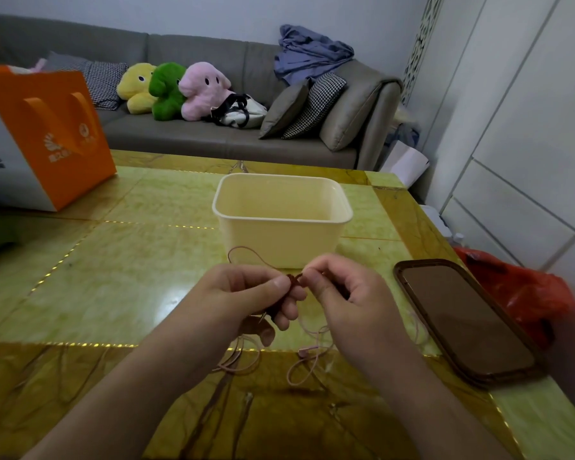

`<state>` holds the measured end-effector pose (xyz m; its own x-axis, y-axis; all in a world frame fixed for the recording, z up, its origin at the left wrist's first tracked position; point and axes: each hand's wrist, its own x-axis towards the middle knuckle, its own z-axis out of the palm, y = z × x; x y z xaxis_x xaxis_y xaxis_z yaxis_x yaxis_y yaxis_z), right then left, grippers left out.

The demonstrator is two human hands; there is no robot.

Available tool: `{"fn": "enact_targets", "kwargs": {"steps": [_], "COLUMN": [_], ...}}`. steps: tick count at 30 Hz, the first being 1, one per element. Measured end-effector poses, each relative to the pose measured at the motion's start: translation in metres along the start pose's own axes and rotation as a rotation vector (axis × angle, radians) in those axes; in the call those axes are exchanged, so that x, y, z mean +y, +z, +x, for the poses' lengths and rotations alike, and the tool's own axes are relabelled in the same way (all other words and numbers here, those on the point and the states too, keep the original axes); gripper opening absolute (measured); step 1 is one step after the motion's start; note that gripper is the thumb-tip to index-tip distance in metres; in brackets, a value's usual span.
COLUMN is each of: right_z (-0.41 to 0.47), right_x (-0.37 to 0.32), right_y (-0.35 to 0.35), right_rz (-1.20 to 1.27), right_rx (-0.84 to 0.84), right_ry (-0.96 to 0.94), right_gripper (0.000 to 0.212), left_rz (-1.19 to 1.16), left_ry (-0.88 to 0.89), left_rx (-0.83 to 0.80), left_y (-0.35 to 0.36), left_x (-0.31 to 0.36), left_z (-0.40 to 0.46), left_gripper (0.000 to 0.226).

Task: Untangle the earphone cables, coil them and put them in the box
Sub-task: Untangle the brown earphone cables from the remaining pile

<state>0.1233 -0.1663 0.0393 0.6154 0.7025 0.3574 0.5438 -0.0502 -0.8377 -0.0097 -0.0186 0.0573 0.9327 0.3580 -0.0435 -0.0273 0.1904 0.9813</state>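
While the knot is not yet undone: both hands are busy in front of the box.
Left hand: the left hand [246, 293] has curled fingers and pinches the small dark tangle of the thin pink earphone cable [243, 356].
Right hand: the right hand [342, 293] pinches the same tangle from the other side, thumb and finger tips pressed together on it.
Cable: one thin loop rises between the hands and the box; the rest lies in loose loops on the shiny yellow-green table [113, 260], under and near the wrists.
Box: the pale cream plastic box [283, 240] stands just past the hands. I see no cable inside it.
Done: I think very little. The cable looks messy and is not coiled.
Left to do: pull the knot free, wind the cable into a neat ring, drop it in the box.
Nearby: a dark phone in a brown case [465, 320] lies to the right of the hands.
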Motion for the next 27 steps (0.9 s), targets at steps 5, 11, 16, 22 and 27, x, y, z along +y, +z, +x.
{"fn": "enact_targets", "kwargs": {"steps": [5, 11, 16, 22, 27], "right_z": [-0.004, -0.01, -0.013, -0.016, -0.013], "right_x": [0.003, -0.004, -0.007, -0.016, -0.019], "right_y": [0.014, 0.022, 0.029, 0.029, 0.02], "right_rz": [0.066, -0.11, -0.373, -0.424, -0.363], "right_rx": [-0.113, -0.213, -0.216, -0.173, 0.0], "right_ry": [0.086, 0.088, -0.058, -0.118, -0.187], "right_gripper": [0.017, 0.024, 0.024, 0.02, 0.009], "left_rz": [-0.213, -0.215, 0.146, 0.54, 0.538], "left_ry": [0.055, 0.154, 0.25, 0.284, 0.197], "left_rx": [0.038, 0.209, 0.295, 0.237, 0.06], "left_y": [0.003, 0.005, 0.004, 0.005, 0.008], "left_x": [-0.004, -0.008, -0.016, -0.02, -0.013], "left_z": [0.001, 0.005, 0.008, 0.007, 0.004], "left_gripper": [0.027, 0.032, 0.029, 0.036, 0.044]}}
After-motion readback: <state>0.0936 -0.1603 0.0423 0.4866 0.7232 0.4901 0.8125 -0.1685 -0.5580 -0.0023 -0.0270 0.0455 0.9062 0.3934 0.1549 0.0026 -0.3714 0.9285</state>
